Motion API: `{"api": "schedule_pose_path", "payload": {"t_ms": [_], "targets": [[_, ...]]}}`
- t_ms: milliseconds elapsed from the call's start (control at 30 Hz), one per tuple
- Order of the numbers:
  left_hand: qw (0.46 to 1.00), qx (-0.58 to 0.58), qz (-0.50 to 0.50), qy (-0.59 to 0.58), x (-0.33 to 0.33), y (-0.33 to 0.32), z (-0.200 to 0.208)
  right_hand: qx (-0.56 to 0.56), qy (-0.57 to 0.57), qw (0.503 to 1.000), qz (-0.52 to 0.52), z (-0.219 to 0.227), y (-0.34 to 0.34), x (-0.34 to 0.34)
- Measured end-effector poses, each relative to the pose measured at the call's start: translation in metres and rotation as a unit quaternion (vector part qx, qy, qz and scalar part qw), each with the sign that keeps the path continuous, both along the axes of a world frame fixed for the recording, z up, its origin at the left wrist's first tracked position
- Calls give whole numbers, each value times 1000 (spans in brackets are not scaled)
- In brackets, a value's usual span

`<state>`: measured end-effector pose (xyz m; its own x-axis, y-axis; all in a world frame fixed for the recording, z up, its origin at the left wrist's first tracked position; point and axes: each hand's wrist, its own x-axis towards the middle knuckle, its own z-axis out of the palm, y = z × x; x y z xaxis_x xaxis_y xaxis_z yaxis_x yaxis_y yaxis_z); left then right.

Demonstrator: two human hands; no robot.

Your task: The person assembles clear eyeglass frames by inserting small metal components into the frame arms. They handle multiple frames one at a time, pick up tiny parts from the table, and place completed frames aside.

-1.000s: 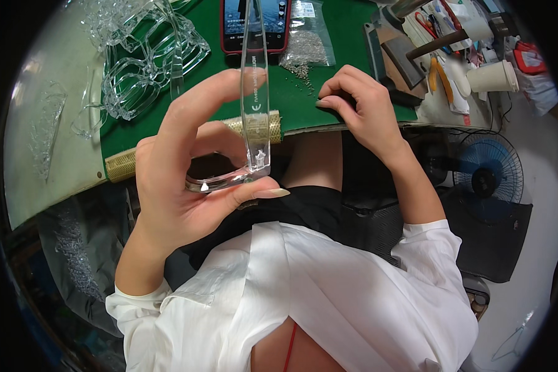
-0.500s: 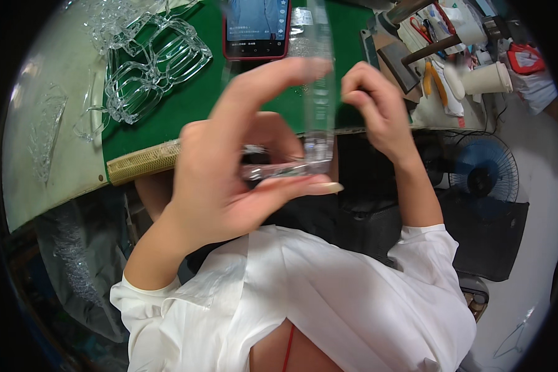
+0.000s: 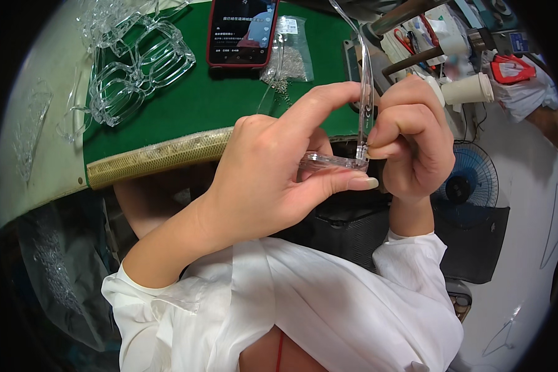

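My left hand (image 3: 260, 170) grips a clear plastic eyeglass frame (image 3: 333, 160) between thumb and fingers, above the table's front edge. One clear temple arm (image 3: 365, 65) rises from the frame's corner, my index finger resting against it. Right beside the hinge corner, my right hand (image 3: 415, 133) is closed in a pinch, thumb and fingertip meeting at the joint. Whatever lies in that pinch is too small to make out. Beyond the hands, a small clear bag (image 3: 294, 53) holds tiny metal pieces, and some of them (image 3: 282, 88) lie spilled on the green mat.
A pile of clear eyeglass frames (image 3: 139, 68) lies at the back left of the green mat (image 3: 211, 93). The phone (image 3: 242, 37) lies beside the bag. A gold mesh strip (image 3: 161, 156) lines the front edge. Back right are a metal bench tool (image 3: 409, 59), a white cup (image 3: 468, 90) and, lower, a fan (image 3: 468, 180).
Both hands have come together: the left moved right with the eyeglass frame, and the right now pinches at the hinge corner. The view has shifted slightly, exposing the bag and spilled pieces.
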<state>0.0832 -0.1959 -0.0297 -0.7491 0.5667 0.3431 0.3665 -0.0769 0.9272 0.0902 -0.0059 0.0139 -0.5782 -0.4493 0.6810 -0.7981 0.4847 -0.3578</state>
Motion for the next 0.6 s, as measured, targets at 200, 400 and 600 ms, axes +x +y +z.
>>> {"api": "schedule_pose_path", "payload": {"t_ms": [200,400,600], "targets": [[1000,-2,-2,-12,2,3,-1,-11,-12,1000,6,-2,5,0],[1000,19,-2,-21,3,5,2,-45,-32,998,10,-4,6,2],[999,20,-19,-31,3,4,1,-70,-56,996,14,-8,6,4]]}}
